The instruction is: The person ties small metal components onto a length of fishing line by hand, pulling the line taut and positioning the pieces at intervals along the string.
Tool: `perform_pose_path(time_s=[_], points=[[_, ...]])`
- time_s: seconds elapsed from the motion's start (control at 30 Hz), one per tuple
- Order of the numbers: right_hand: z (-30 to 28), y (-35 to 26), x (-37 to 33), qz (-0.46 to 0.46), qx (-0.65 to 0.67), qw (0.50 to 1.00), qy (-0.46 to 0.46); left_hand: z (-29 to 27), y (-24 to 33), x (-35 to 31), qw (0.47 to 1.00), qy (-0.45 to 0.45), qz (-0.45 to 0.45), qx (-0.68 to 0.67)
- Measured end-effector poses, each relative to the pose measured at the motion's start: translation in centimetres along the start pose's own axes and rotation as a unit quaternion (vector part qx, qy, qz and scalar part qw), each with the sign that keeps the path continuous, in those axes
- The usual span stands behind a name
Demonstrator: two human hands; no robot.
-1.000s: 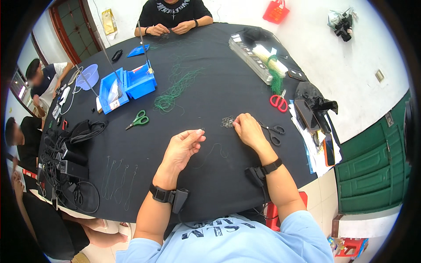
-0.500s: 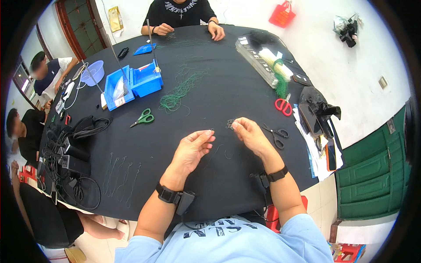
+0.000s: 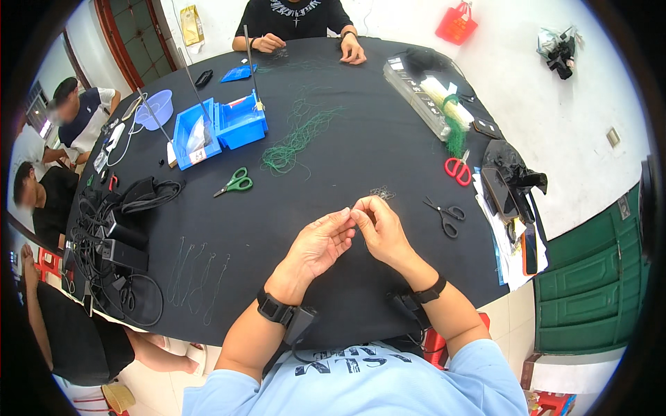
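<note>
Drawn back from the heap of small metal pieces [image 3: 383,193], the right hand [image 3: 378,232] has come in to meet the left hand [image 3: 322,244]; their fingertips now touch. Beneath spreads the black-covered table [image 3: 388,139], with a tangle of green thread [image 3: 295,144] well beyond the left hand. Thin strands [image 3: 219,286] lie to the left, their long axes running mostly away from the person. Dark scissors [image 3: 442,212] rest to the right of the right hand. The heap lies just beyond the right hand, the nearer of the 2. Each hand is narrowed to a thumb-and-finger pinch, the left's other fingers loosely curled. Whatever sits where the 2 pinches meet is hidden by the fingertips; any line trailing from it is too faint to follow.
</note>
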State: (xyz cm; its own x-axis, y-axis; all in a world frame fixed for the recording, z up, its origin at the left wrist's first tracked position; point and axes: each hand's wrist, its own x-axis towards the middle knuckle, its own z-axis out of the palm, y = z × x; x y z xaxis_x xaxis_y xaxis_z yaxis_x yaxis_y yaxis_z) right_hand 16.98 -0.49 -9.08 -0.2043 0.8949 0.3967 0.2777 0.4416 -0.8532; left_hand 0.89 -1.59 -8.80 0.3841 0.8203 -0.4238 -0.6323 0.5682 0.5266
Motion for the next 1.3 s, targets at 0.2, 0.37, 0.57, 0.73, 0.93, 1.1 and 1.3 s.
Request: perform_pose_path(time_s=[0.2, 0.37, 0.57, 0.73, 0.93, 1.1, 1.3], points=[[-0.9, -0.3, 0.2, 0.019, -0.008, 0.999, 0.037, 0.3, 0.3, -0.3, 0.998, -0.015, 0.026, 0.053], [-2.9, -0.7, 0.9, 0.115, 0.129, 0.983, -0.057, 0.1, 0.6, -0.4, 0.994, -0.078, 0.007, 0.082], [-3.4, -0.3, 0.9, 0.154, 0.214, 0.957, -0.120, 0.5, 0.6, -0.6, 0.987, -0.097, 0.003, 0.128], [-3.3, -0.4, 0.8, 0.148, 0.213, 0.957, -0.127, 0.6, 0.6, -0.8, 0.988, -0.093, 0.007, 0.123], [-2.9, -0.2, 0.6, 0.112, 0.173, 0.973, -0.100, 0.4, 0.2, -0.6, 0.987, -0.093, 0.021, 0.127], [-2.8, 0.1, 0.6, 0.108, 0.174, 0.976, -0.073, 0.1, 0.2, -0.3, 0.985, -0.061, 0.085, 0.134], [-2.2, 0.4, 0.4, 0.080, 0.171, 0.981, -0.048, 0.3, 0.0, -0.3, 0.963, -0.039, 0.126, 0.237]])
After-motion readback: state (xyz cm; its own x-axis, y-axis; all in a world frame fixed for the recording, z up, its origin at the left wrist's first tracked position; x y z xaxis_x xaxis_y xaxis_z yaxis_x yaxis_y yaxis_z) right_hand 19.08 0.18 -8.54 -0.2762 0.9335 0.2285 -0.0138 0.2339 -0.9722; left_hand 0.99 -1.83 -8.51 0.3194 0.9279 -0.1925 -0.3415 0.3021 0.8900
